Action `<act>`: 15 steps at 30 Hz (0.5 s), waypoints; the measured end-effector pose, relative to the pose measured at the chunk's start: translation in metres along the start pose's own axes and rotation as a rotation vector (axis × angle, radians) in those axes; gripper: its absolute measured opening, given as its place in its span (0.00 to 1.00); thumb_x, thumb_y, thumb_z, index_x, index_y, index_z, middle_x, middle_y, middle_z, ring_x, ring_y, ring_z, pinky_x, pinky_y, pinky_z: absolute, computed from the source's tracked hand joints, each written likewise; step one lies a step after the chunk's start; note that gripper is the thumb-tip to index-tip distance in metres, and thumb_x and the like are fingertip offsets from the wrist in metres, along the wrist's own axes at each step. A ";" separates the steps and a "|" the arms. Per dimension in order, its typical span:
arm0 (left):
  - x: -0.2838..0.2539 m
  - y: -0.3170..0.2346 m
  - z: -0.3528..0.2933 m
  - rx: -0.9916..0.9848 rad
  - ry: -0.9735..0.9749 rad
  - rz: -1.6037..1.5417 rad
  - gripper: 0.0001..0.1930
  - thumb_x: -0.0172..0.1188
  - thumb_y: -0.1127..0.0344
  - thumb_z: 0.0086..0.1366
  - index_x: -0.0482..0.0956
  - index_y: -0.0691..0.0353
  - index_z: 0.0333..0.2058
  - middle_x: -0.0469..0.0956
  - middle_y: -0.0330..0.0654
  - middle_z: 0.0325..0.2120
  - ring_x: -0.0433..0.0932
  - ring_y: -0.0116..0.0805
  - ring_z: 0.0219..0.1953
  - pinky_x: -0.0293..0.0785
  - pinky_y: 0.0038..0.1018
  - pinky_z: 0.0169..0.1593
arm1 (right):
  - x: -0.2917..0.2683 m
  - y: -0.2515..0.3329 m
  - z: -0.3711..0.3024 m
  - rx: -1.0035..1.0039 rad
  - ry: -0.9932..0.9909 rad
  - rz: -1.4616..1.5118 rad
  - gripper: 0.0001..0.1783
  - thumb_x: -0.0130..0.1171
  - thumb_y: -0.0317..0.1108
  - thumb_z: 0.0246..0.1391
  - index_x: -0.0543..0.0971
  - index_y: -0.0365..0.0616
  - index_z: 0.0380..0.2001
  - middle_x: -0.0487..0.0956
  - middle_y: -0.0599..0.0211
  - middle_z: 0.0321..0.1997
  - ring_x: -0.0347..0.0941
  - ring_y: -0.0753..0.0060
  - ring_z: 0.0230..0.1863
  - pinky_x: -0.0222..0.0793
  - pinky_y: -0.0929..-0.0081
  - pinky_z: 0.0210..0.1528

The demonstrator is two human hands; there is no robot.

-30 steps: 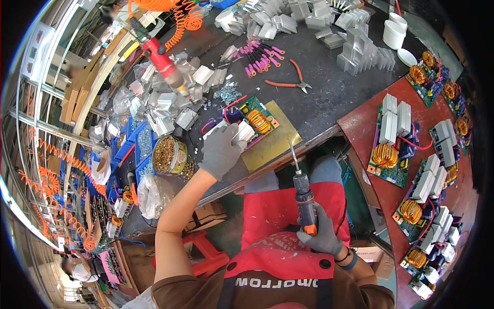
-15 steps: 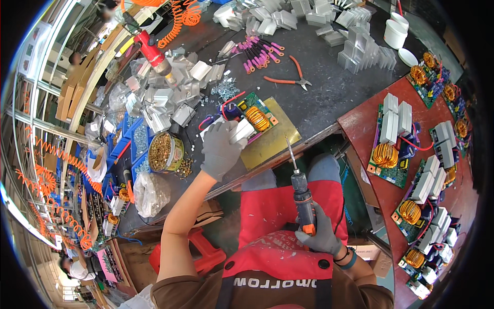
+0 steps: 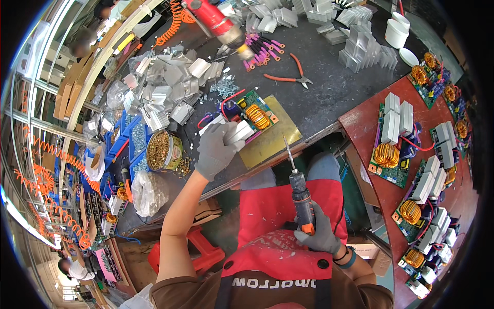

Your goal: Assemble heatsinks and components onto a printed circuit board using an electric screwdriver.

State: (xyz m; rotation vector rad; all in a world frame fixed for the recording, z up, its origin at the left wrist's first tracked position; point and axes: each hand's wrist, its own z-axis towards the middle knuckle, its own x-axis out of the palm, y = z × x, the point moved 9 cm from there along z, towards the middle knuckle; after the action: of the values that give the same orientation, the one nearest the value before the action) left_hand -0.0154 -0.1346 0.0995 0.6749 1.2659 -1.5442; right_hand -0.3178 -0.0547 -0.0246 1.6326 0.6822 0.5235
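My left hand, in a grey glove, is closed on a silver heat sink at the near left end of a green circuit board. This board carries a copper-coloured coil and a red wire, and rests on a brass-coloured plate at the bench edge. My right hand, also gloved, grips a black and orange power screwdriver above my lap. Its long bit points away from me, just off the plate and touching nothing.
Loose heat sinks, screws, orange-handled pliers and a tub of brass-coloured fasteners lie on the dark bench. A red power tool hangs above. Finished-looking boards stand on a red-brown table at right.
The hanging red tool has swung to the right and looks larger. My left hand has shifted slightly left and nearer me, still on the heat sink. My right hand has barely moved.
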 end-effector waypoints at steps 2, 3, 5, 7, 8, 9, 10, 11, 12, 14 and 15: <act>-0.001 -0.007 0.002 0.084 -0.030 0.063 0.25 0.74 0.62 0.47 0.81 0.63 0.45 0.81 0.49 0.34 0.79 0.47 0.39 0.74 0.37 0.43 | 0.000 -0.003 0.000 0.029 -0.019 0.064 0.46 0.70 0.27 0.42 0.58 0.32 0.63 0.81 0.61 0.38 0.79 0.75 0.36 0.77 0.73 0.42; -0.001 -0.006 0.003 0.066 -0.022 0.046 0.25 0.74 0.62 0.47 0.81 0.63 0.45 0.81 0.49 0.35 0.79 0.48 0.39 0.74 0.37 0.43 | 0.003 -0.002 0.000 0.011 0.000 0.054 0.46 0.70 0.27 0.42 0.58 0.32 0.63 0.81 0.61 0.38 0.79 0.75 0.36 0.77 0.73 0.42; 0.000 -0.006 0.004 0.044 -0.010 0.013 0.25 0.74 0.62 0.48 0.81 0.63 0.47 0.80 0.50 0.37 0.80 0.49 0.40 0.74 0.37 0.45 | 0.002 -0.001 0.000 -0.005 -0.033 0.026 0.46 0.69 0.27 0.42 0.58 0.34 0.64 0.80 0.61 0.38 0.79 0.75 0.36 0.77 0.73 0.41; 0.001 -0.006 0.004 0.026 0.008 0.001 0.25 0.73 0.63 0.49 0.80 0.62 0.47 0.80 0.49 0.37 0.78 0.49 0.41 0.74 0.38 0.45 | 0.005 0.004 0.001 -0.058 -0.022 0.016 0.46 0.69 0.27 0.42 0.58 0.35 0.64 0.80 0.62 0.38 0.79 0.75 0.36 0.77 0.73 0.41; 0.002 -0.008 0.005 0.034 0.016 -0.030 0.24 0.72 0.63 0.49 0.80 0.61 0.47 0.79 0.48 0.37 0.77 0.49 0.42 0.74 0.39 0.45 | 0.003 0.001 0.001 -0.034 -0.037 0.025 0.46 0.69 0.27 0.42 0.58 0.36 0.64 0.80 0.62 0.38 0.79 0.76 0.35 0.77 0.73 0.41; 0.004 -0.005 0.005 -0.002 0.044 -0.012 0.24 0.72 0.63 0.50 0.80 0.61 0.46 0.79 0.48 0.37 0.77 0.49 0.42 0.74 0.39 0.45 | 0.003 0.004 0.000 -0.070 -0.032 0.014 0.46 0.69 0.27 0.42 0.58 0.36 0.64 0.80 0.62 0.38 0.79 0.76 0.35 0.77 0.73 0.41; 0.004 -0.005 0.005 -0.002 0.044 -0.016 0.24 0.72 0.63 0.50 0.80 0.61 0.46 0.79 0.48 0.37 0.77 0.49 0.42 0.74 0.39 0.45 | 0.004 0.001 0.000 -0.038 -0.017 0.017 0.46 0.69 0.26 0.42 0.58 0.36 0.65 0.80 0.62 0.38 0.79 0.76 0.35 0.77 0.73 0.40; 0.004 -0.006 0.005 0.001 0.036 -0.006 0.24 0.72 0.63 0.50 0.80 0.61 0.46 0.79 0.47 0.37 0.77 0.49 0.42 0.73 0.40 0.45 | 0.004 -0.003 0.000 0.014 -0.012 0.036 0.47 0.69 0.26 0.42 0.57 0.37 0.65 0.80 0.62 0.38 0.79 0.76 0.35 0.77 0.73 0.39; 0.003 -0.007 0.004 0.004 0.028 0.005 0.24 0.72 0.63 0.50 0.80 0.60 0.46 0.79 0.47 0.37 0.77 0.49 0.42 0.73 0.40 0.45 | 0.005 -0.001 0.000 -0.004 -0.001 0.019 0.47 0.69 0.26 0.42 0.57 0.37 0.65 0.80 0.62 0.38 0.79 0.76 0.35 0.77 0.73 0.39; 0.003 -0.005 0.004 -0.004 0.032 0.003 0.25 0.72 0.62 0.50 0.80 0.61 0.47 0.80 0.49 0.39 0.78 0.49 0.42 0.74 0.38 0.46 | 0.004 0.001 0.000 -0.034 -0.020 0.037 0.47 0.69 0.26 0.42 0.57 0.36 0.65 0.80 0.62 0.38 0.79 0.77 0.34 0.77 0.74 0.38; 0.002 -0.005 0.004 0.006 0.023 -0.003 0.26 0.73 0.62 0.50 0.81 0.63 0.48 0.80 0.51 0.40 0.80 0.48 0.42 0.75 0.37 0.47 | 0.004 0.001 0.000 -0.033 -0.018 0.037 0.47 0.69 0.26 0.42 0.57 0.36 0.65 0.80 0.62 0.38 0.79 0.77 0.34 0.77 0.74 0.38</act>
State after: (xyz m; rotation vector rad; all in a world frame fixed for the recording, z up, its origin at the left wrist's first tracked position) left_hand -0.0204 -0.1397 0.1008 0.6960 1.2803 -1.5473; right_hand -0.3151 -0.0518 -0.0236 1.6191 0.6281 0.5432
